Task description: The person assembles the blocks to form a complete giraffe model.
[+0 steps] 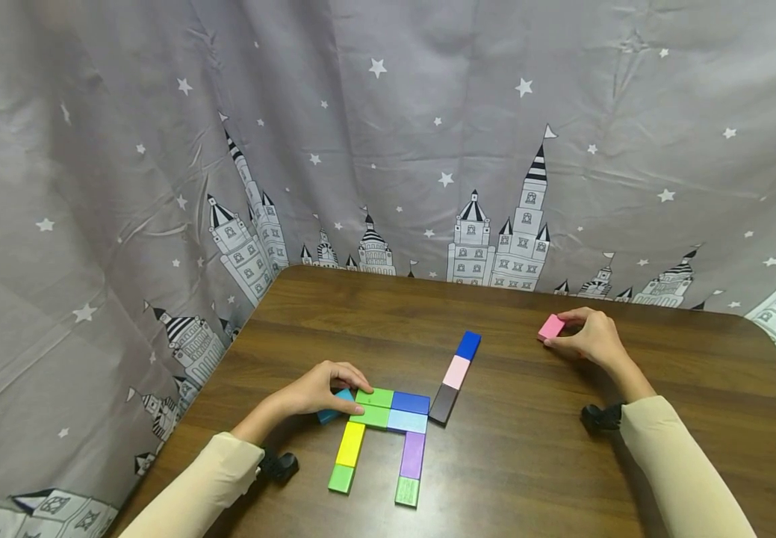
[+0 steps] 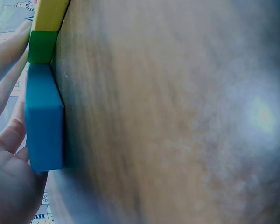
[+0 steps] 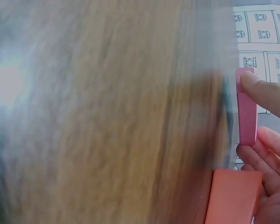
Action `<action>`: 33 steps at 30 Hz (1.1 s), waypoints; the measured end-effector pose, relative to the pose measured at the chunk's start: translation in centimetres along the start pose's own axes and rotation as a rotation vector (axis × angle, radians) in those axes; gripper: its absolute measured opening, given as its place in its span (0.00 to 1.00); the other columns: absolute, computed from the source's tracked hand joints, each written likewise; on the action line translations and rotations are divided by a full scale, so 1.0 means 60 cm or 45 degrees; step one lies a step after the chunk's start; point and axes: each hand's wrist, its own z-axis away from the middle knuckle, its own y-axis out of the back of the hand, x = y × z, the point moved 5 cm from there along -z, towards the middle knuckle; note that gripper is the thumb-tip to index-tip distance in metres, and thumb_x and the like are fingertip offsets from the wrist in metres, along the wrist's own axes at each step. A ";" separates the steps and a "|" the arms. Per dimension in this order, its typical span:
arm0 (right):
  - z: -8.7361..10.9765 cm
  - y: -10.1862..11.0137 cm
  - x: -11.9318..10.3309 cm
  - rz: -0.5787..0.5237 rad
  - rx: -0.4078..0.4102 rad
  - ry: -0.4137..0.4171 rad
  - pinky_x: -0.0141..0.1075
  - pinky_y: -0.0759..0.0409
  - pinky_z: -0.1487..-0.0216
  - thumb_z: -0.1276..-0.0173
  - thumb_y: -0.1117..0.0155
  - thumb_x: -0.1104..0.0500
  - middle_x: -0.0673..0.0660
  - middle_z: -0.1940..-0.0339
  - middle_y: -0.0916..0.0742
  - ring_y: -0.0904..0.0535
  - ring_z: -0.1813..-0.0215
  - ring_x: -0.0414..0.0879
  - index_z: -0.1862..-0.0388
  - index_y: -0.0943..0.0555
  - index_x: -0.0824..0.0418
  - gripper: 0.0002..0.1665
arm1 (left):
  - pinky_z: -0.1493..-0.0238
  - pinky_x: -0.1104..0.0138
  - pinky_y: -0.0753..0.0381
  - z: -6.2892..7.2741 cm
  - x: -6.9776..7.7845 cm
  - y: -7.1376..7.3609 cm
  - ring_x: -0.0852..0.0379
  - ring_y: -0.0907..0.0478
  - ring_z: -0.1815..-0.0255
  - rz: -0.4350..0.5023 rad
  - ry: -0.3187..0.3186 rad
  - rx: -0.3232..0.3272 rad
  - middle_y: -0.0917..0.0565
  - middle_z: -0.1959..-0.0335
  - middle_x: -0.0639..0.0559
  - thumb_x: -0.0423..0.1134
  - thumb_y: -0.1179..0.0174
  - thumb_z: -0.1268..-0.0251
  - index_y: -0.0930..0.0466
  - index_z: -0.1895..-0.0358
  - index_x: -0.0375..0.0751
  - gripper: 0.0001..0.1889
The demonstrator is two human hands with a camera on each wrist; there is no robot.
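Over the far right of the table, my right hand (image 1: 592, 340) pinches a pink block (image 1: 552, 327) between thumb and fingers. An orange block (image 3: 234, 196) shows close by its palm in the right wrist view; in the head view the hand hides it. My left hand (image 1: 323, 387) rests its fingertips and thumb on the left ends of two bright green blocks, an upper one (image 1: 379, 397) and a lower one (image 1: 376, 418). Under that palm lies a teal-blue block (image 1: 327, 416), which the left wrist view shows side-on. A blue block (image 1: 411, 403) and a light blue block (image 1: 407, 423) adjoin the green pair.
Below the pair hang a yellow block (image 1: 350, 444) with a green end block (image 1: 341, 479), and a purple block (image 1: 412, 454) with another green end block (image 1: 407, 492). Dark (image 1: 444, 404), pale pink (image 1: 456, 372) and deep blue blocks (image 1: 468, 345) slant up rightward. A grey curtain (image 1: 394, 149) borders the table.
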 end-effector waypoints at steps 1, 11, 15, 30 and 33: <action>0.000 0.000 -0.002 -0.002 0.007 0.003 0.45 0.23 0.56 0.56 0.13 0.54 0.70 0.54 0.13 0.17 0.53 0.63 0.52 0.15 0.74 0.36 | 0.43 0.62 0.20 0.000 -0.001 0.000 0.50 0.21 0.48 -0.002 0.000 0.001 0.16 0.52 0.48 0.33 0.26 0.43 0.13 0.51 0.37 0.16; -0.005 -0.019 -0.023 -0.043 0.043 0.066 0.49 0.22 0.55 0.56 0.13 0.55 0.68 0.57 0.13 0.16 0.55 0.62 0.53 0.14 0.73 0.33 | 0.42 0.61 0.21 -0.001 -0.003 0.001 0.50 0.21 0.47 -0.008 0.010 0.005 0.16 0.52 0.49 0.34 0.26 0.43 0.12 0.51 0.38 0.16; -0.008 -0.034 -0.030 -0.080 0.016 0.050 0.47 0.20 0.54 0.55 0.14 0.56 0.68 0.56 0.13 0.16 0.55 0.61 0.52 0.15 0.73 0.33 | 0.42 0.62 0.21 -0.001 -0.003 0.001 0.51 0.22 0.47 -0.023 0.021 0.003 0.16 0.52 0.50 0.35 0.26 0.43 0.12 0.51 0.38 0.16; -0.026 -0.085 -0.056 -0.149 0.023 0.005 0.46 0.17 0.54 0.56 0.13 0.57 0.67 0.55 0.15 0.16 0.57 0.59 0.52 0.14 0.72 0.33 | 0.42 0.63 0.21 0.000 0.000 0.002 0.52 0.22 0.47 -0.042 0.030 0.000 0.16 0.51 0.50 0.36 0.26 0.42 0.12 0.50 0.38 0.16; -0.030 -0.094 -0.059 -0.147 0.023 -0.010 0.46 0.17 0.55 0.56 0.13 0.57 0.67 0.55 0.15 0.17 0.57 0.60 0.52 0.14 0.72 0.33 | 0.42 0.63 0.21 0.000 0.002 0.002 0.52 0.22 0.47 -0.051 0.037 -0.001 0.16 0.51 0.51 0.36 0.26 0.42 0.12 0.50 0.39 0.16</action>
